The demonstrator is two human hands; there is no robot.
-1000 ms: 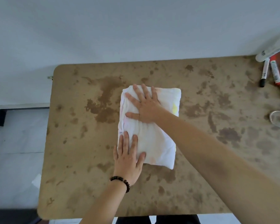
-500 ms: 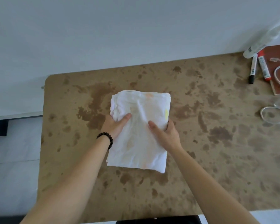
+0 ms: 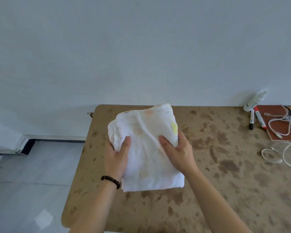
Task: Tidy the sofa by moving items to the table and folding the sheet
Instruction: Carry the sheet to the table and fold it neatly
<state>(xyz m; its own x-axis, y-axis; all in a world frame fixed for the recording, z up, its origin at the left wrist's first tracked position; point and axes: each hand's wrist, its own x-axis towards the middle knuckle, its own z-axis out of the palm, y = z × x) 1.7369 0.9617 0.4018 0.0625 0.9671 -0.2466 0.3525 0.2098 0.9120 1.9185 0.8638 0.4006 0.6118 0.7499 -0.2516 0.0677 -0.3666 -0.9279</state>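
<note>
Now: folded sheet held in both hands over the table

Both hands grip the sheet (image 3: pixel 146 148), a white cloth folded into a thick, roughly rectangular wad with faint orange stains and a yellow patch near its right edge. The left hand (image 3: pixel 117 158) holds the left side, its thumb lying on top and its fingers tucked out of sight beneath the bunched edge. The right hand (image 3: pixel 180 152) holds the right side the same way, thumb pressed on the top face and fingers curled round the edge just below the yellow patch. A dark beaded bracelet (image 3: pixel 110 181) sits on the left wrist.

The sheet is over the left part of the table (image 3: pixel 225 190), a brown top mottled with darker blotches. Its far end tilts up and overlaps the table's far edge in the view. Whether its near edge touches the top, I cannot tell.

Well apart from the sheet, at the far right corner, a white bottle (image 3: pixel 254 100) lies on its side. Just beside it are a black marker (image 3: pixel 251 119) and a red marker (image 3: pixel 260 120), side by side. Right of them lies a reddish-brown board (image 3: pixel 275 137) with a white cable (image 3: pixel 275 121) looped on it. A second white cable (image 3: pixel 274 154) is coiled on the bare top nearer the person.

Behind the table is a pale wall (image 3: pixel 141 47), and to the left a grey tiled floor (image 3: pixel 23 182).
</note>
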